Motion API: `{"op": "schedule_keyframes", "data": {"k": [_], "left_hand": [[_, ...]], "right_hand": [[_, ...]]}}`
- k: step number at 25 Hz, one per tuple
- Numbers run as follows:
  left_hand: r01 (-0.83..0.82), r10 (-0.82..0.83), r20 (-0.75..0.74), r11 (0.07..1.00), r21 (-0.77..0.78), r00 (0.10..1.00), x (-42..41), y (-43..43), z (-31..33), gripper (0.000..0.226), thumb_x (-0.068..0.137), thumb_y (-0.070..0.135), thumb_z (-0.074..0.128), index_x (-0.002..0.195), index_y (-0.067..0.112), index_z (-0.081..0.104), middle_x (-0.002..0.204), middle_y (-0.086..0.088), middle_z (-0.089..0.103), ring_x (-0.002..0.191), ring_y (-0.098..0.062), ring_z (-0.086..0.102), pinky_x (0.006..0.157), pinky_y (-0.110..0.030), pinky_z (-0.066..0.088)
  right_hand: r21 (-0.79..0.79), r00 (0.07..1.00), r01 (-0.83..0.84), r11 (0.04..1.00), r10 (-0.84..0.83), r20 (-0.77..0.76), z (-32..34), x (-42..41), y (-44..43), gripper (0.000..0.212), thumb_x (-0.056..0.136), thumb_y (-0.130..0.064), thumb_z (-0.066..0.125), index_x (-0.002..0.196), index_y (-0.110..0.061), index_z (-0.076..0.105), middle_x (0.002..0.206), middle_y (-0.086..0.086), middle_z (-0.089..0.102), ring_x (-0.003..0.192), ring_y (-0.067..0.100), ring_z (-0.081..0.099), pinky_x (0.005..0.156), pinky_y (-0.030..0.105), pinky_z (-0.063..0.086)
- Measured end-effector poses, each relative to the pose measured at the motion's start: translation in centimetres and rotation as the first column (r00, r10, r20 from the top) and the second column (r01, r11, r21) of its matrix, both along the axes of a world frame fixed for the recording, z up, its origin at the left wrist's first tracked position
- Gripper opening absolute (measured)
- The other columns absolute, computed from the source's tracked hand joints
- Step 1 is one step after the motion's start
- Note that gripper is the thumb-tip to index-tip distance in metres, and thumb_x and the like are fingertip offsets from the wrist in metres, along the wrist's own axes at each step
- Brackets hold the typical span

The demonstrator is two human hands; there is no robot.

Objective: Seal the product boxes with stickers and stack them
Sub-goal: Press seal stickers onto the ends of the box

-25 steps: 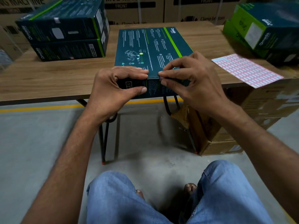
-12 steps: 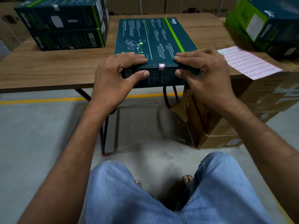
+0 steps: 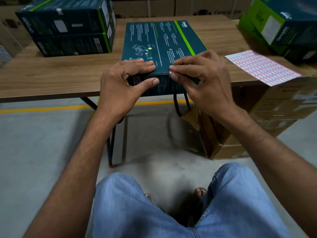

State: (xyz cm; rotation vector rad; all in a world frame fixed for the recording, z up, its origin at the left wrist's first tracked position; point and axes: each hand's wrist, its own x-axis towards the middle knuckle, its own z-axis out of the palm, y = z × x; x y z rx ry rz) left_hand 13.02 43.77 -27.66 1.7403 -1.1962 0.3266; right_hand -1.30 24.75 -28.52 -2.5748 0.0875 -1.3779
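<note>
A dark teal product box (image 3: pixel 161 42) with a green stripe lies flat at the near edge of the wooden table (image 3: pixel 51 74). My left hand (image 3: pixel 125 83) grips its near left edge, fingers on top and thumb on the front face. My right hand (image 3: pixel 200 76) grips the near edge just to the right, its fingertips and thumb pressing a small pink-and-white sticker (image 3: pixel 170 73) folded over that edge. The sticker sheet (image 3: pixel 262 67) lies on the table to the right.
Two stacked boxes (image 3: pixel 68 30) of the same kind sit at the back left. More boxes (image 3: pixel 281 26) are piled at the back right. Brown cartons (image 3: pixel 274 114) stand under the table's right side. My knees are below, over a concrete floor.
My right hand slid left along the box's near edge and now covers most of the sticker that was in plain view half a second ago. My left hand stayed in place.
</note>
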Motion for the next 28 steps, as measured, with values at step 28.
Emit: {"op": "schedule_keyframes", "data": {"k": [28], "left_hand": [[-0.061, 0.130, -0.684, 0.990, 0.124, 0.718, 0.0, 1.4, 3.0, 0.049, 0.102, 0.054, 0.058, 0.140, 0.022, 0.063, 0.128, 0.005, 0.073, 0.114, -0.004, 0.070, 0.099, -0.027, 0.057]], "right_hand": [[0.610, 0.913, 0.333, 0.719, -0.086, -0.398, 4.8, -1.3, -2.5, 0.061, 0.092, -0.056, 0.071, 0.144, -0.027, 0.060, 0.146, 0.000, 0.061, 0.130, 0.021, 0.058, 0.108, 0.038, 0.047]]}}
